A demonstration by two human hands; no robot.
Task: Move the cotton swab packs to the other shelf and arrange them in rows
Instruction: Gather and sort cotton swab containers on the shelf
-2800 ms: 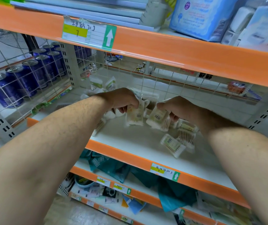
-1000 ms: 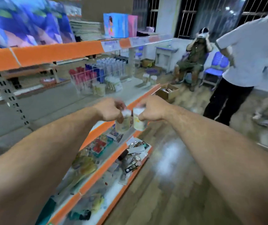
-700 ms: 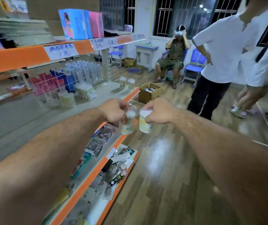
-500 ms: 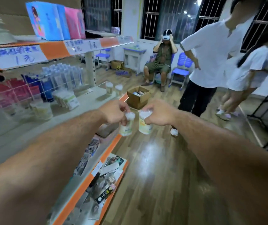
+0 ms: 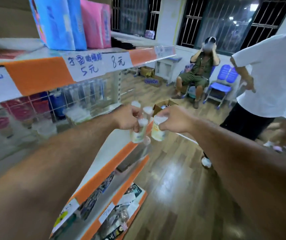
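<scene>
My left hand grips a cotton swab pack, a small clear pack with white tips and a barcode label. My right hand grips a second cotton swab pack with a yellowish label. Both packs hang side by side in the air over the front edge of the white middle shelf. Two more upright swab packs stand on that shelf just beyond my hands.
Wire dividers hold clear bottles and red items on the shelf's left. Blue and pink packages sit on the orange-edged top shelf. An open cardboard box lies on the wooden floor. One person sits on a chair; another stands at right.
I took a swab pack in each hand from the first shelf, turned away and carried both along the other shelf unit. The view has moved closer to the shelf's far end.
</scene>
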